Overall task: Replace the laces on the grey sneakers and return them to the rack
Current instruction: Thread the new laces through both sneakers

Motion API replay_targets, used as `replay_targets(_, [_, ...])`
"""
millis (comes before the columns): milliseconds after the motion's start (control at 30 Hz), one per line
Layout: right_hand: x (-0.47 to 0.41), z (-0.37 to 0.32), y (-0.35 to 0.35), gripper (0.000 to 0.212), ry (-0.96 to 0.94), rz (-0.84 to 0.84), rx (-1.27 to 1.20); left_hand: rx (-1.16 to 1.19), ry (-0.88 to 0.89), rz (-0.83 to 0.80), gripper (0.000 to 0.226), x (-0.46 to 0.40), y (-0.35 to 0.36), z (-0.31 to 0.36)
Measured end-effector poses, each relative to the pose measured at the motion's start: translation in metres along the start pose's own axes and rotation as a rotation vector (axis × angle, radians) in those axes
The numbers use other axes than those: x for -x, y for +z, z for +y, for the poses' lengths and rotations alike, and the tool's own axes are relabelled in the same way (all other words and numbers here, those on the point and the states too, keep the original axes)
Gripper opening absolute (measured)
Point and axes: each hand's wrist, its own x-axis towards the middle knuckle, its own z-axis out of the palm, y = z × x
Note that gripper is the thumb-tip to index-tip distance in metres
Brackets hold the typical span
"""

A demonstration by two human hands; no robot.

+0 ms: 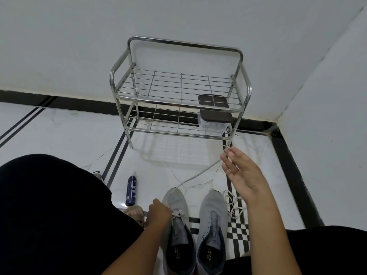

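Two grey sneakers stand side by side on the floor, toes pointing away from me: the left sneaker (175, 221) and the right sneaker (213, 219). My left hand (158, 212) rests at the left sneaker's lower eyelets and pinches the pale lace there. A long strand of that lace (200, 173) runs up from the shoe's toe to my right hand (241, 173), which is raised in front of the rack and holds the lace end between thumb and fingertips. The right sneaker has no lace in its eyelets.
A chrome two-shelf rack (178, 96) stands against the wall, with a dark-lidded clear box (215, 116) on its lower shelf. A blue spray bottle (131, 190) stands left of the shoes. A loose white lace (234, 205) lies right of them. My dark-clothed knees flank the view.
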Motion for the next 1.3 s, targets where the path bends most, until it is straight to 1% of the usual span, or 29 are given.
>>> replay_targets(33, [-0.004,0.008,0.001,0.043,-0.031,0.03,0.03,-0.042,-0.003,-0.03,0.038,0.0,0.001,-0.001])
replay_targets(67, [-0.009,0.017,0.001,0.047,-0.086,0.097,0.096,-0.091,-0.006,-0.077,0.041,-0.002,0.004,-0.004])
replay_targets(100, [-0.011,0.025,0.003,0.047,-0.167,0.206,0.199,-0.152,0.001,-0.136,0.044,-0.005,0.007,-0.007])
replay_targets(167, [-0.013,0.038,0.006,0.033,-0.363,0.467,0.454,-0.268,0.039,-0.235,0.048,-0.005,0.011,-0.01])
replay_targets(200, [-0.014,0.044,0.008,0.025,-0.438,0.554,0.551,-0.309,0.054,-0.271,0.048,-0.001,0.013,-0.01])
replay_targets(233, [-0.015,0.051,0.009,0.018,-0.479,0.589,0.621,-0.338,0.059,-0.299,0.05,0.002,0.015,-0.011])
replay_targets(267, [-0.017,0.058,0.009,0.013,-0.493,0.585,0.678,-0.365,0.074,-0.302,0.052,0.002,0.02,-0.013])
replay_targets(333, [-0.024,0.079,0.007,0.01,-0.475,0.539,0.801,-0.396,0.069,-0.285,0.062,0.002,0.027,-0.018])
replay_targets(400, [-0.031,0.105,-0.001,0.01,-0.405,0.48,0.958,-0.368,0.057,-0.245,0.062,-0.001,0.031,-0.023])
replay_targets(467, [-0.035,0.134,-0.008,0.01,-0.233,0.338,1.075,-0.349,0.029,-0.225,0.056,-0.004,0.029,-0.023])
replay_targets(533, [-0.035,0.163,-0.011,0.012,0.012,0.147,1.085,-0.356,0.021,-0.211,0.049,-0.011,0.029,-0.024])
replay_targets(567, [-0.034,0.177,-0.012,0.014,0.104,0.061,1.106,-0.371,0.002,-0.211,0.044,-0.014,0.028,-0.025])
replay_targets(633, [-0.028,0.196,-0.012,0.018,0.168,-0.087,1.232,-0.38,-0.01,-0.219,0.037,-0.02,0.029,-0.029])
replay_targets(700, [-0.024,0.212,-0.01,0.022,0.188,-0.166,1.338,-0.348,0.018,-0.221,0.034,-0.025,0.027,-0.032])
replay_targets(767, [-0.023,0.225,-0.012,0.031,0.191,-0.19,1.42,-0.298,0.005,-0.233,0.031,-0.027,0.026,-0.035])
replay_targets(900, [-0.023,0.23,-0.009,0.034,0.189,-0.197,1.513,-0.204,-0.01,-0.244,0.03,-0.033,0.031,-0.043])
replay_targets(933, [-0.023,0.231,-0.008,0.034,0.183,-0.196,1.513,-0.219,0.02,-0.246,0.031,-0.034,0.033,-0.045])
replay_targets(1000, [-0.021,0.231,-0.007,0.031,0.176,-0.187,1.498,-0.27,0.074,-0.243,0.033,-0.034,0.035,-0.045])
replay_targets(1067, [-0.021,0.233,-0.007,0.024,0.173,-0.182,1.483,-0.255,0.079,-0.242,0.032,-0.034,0.034,-0.044])
replay_targets(1133, [-0.02,0.235,-0.006,0.024,0.172,-0.183,1.484,-0.26,0.076,-0.239,0.033,-0.036,0.035,-0.045])
replay_targets(1200, [-0.019,0.236,-0.007,0.026,0.158,-0.198,1.525,-0.229,0.052,-0.24,0.033,-0.034,0.032,-0.044])
replay_targets(1300, [-0.019,0.236,-0.007,0.016,0.133,-0.22,1.622,-0.238,0.059,-0.24,0.033,-0.032,0.029,-0.043])
